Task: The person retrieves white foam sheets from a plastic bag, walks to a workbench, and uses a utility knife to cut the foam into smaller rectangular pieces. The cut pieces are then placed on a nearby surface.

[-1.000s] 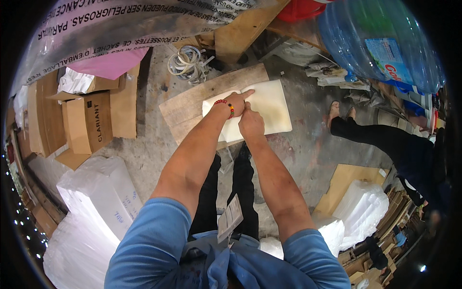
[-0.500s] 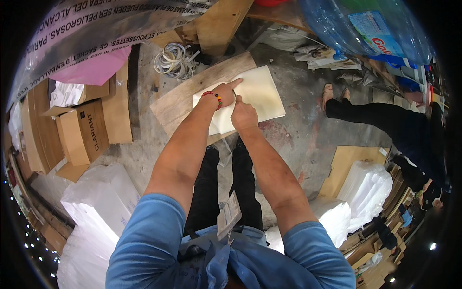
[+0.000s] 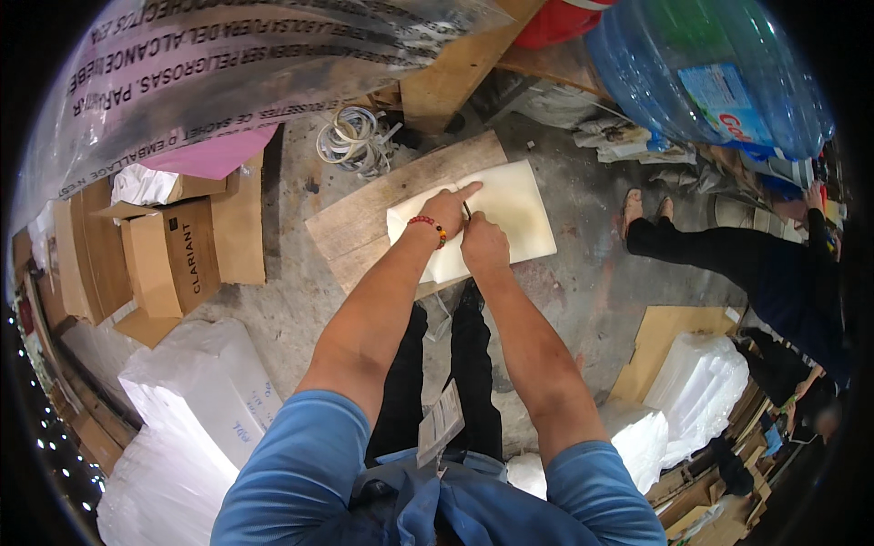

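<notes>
A cream-coloured sheet or pad (image 3: 523, 214) lies on a wooden board (image 3: 355, 229) on the floor ahead of my feet. My left hand (image 3: 443, 213), with a beaded bracelet at its wrist, presses down on the sheet with its index finger stretched out to the right. Just beside it, my right hand (image 3: 485, 244) is closed round a thin dark tool (image 3: 467, 209); only a short piece sticks out, so its kind is hidden. The tool's tip is close to my left fingers, over the sheet.
A coil of pale strapping (image 3: 350, 141) lies beyond the board. Cardboard boxes (image 3: 168, 250) stand at left, white wrapped bundles (image 3: 200, 382) at lower left. A large blue water bottle (image 3: 710, 82) is at upper right. Another person's legs (image 3: 696, 246) reach in from the right.
The whole view has shifted, so the scene sits lower and further right. The thin dark tool shows more clearly at my right hand. Both hands stay at about the same place on the sheet.
</notes>
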`<state>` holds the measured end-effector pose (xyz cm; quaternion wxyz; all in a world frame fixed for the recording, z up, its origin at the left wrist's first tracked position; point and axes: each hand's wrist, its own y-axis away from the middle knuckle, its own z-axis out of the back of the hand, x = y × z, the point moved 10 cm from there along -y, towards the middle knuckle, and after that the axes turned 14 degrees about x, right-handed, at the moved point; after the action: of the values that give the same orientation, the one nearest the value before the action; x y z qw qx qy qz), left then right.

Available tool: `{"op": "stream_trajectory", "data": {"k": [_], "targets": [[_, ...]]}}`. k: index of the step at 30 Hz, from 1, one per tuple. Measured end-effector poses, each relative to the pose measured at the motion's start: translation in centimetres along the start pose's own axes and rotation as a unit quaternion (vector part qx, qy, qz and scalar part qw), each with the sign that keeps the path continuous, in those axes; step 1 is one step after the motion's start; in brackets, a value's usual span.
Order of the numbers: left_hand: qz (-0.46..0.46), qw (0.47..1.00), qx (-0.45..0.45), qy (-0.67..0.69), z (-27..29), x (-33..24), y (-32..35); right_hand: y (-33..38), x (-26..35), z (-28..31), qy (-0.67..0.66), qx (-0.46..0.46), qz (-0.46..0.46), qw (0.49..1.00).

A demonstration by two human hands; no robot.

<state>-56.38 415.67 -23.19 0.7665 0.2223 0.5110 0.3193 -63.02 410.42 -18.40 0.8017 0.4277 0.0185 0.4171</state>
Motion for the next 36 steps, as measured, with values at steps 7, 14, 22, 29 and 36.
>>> {"op": "stream_trajectory", "data": {"k": [7,14,22,29,36], "targets": [[-0.015,0.999,0.009,0.031,0.6,-0.5,0.7,-0.5,0.8,-0.8,0.046,0.036,0.012,0.998],[-0.013,0.997,0.039,0.06,0.4,0.0,0.0,-0.4,0.9,-1.5,0.061,0.052,0.004,0.997],[0.004,0.997,0.073,0.022,0.2,0.1,-0.6,0.3,0.2,-2.1,0.058,0.027,-0.009,0.998],[0.008,0.998,0.065,0.025,0.4,0.2,-0.6,0.8,-0.1,-2.5,0.062,0.02,0.004,0.998],[0.035,0.996,0.08,0.025,0.7,-0.3,0.1,1.4,-0.6,-3.4,0.076,0.013,0.016,0.997]]}}
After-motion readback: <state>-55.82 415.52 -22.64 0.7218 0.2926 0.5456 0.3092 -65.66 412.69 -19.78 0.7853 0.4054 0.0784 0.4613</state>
